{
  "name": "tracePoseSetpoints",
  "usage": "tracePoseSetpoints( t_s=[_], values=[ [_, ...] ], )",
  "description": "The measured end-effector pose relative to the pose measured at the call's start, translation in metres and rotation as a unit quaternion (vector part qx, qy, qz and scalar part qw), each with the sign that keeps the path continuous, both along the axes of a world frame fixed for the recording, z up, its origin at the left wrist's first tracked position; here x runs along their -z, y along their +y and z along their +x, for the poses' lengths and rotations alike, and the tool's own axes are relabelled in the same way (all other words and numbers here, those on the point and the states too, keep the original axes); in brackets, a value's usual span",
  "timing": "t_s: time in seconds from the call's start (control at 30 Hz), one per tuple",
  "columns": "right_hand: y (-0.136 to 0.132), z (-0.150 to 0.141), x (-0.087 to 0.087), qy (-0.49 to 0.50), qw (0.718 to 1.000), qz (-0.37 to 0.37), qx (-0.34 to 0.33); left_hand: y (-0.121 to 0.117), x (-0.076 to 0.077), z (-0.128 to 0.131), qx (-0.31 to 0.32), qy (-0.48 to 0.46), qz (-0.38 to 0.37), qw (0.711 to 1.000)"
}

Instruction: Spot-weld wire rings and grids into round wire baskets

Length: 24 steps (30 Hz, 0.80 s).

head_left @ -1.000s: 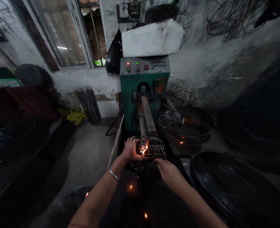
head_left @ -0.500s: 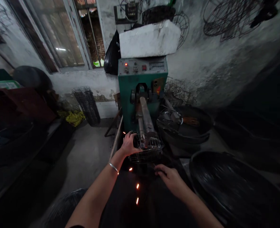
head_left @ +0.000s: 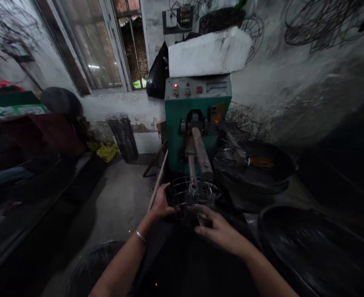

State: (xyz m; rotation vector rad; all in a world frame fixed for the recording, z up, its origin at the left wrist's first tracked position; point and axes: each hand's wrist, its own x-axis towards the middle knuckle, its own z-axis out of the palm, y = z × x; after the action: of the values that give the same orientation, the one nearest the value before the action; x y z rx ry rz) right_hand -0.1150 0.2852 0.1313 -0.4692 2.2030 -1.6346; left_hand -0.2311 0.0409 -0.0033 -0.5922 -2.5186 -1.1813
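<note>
A round wire basket [head_left: 190,197] sits at the tip of the two metal arms [head_left: 202,154] that stick out of a green welding machine [head_left: 197,111]. My left hand [head_left: 162,203], with a bangle on the wrist, grips the basket's left rim. My right hand [head_left: 220,229] rests against the basket's near side with the fingers stretched toward the wires. No sparks show at the arm tips.
Large dark round pans [head_left: 308,243] and a stack of shallow ones [head_left: 256,173] stand to the right. A roll of wire mesh [head_left: 123,136] leans by the wall under the window. Wire frames [head_left: 320,20] hang on the wall. A dark bench [head_left: 30,185] runs along the left.
Sparks at the arm tips have died out. The basket has been drawn toward me and turned, both hands shifting with it. The camera view has moved slightly left.
</note>
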Motion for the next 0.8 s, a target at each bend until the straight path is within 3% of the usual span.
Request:
tracePoseSetpoints(
  t_s=[0.13, 0.23, 0.37, 0.53, 0.8],
  values=[
    [-0.01, -0.009, -0.006, 0.064, 0.965, 0.252, -0.041, -0.002, -0.014, 0.024, 0.051, 0.033, -0.057, 0.996],
    [-0.015, -0.012, -0.001, 0.098, 0.919, 0.376, -0.058, 0.003, -0.023, 0.035, 0.077, 0.048, -0.09, 0.992],
    [-0.026, -0.012, 0.007, 0.154, 0.843, 0.516, -0.026, 0.017, -0.026, 0.038, 0.078, 0.064, -0.085, 0.991],
    [-0.028, -0.008, 0.011, 0.19, 0.801, 0.566, -0.036, 0.029, -0.02, 0.035, 0.085, 0.069, -0.073, 0.991],
    [-0.011, -0.014, 0.009, 0.172, 0.823, 0.539, -0.057, 0.038, -0.02, 0.032, 0.092, 0.051, -0.069, 0.992]
  ],
)
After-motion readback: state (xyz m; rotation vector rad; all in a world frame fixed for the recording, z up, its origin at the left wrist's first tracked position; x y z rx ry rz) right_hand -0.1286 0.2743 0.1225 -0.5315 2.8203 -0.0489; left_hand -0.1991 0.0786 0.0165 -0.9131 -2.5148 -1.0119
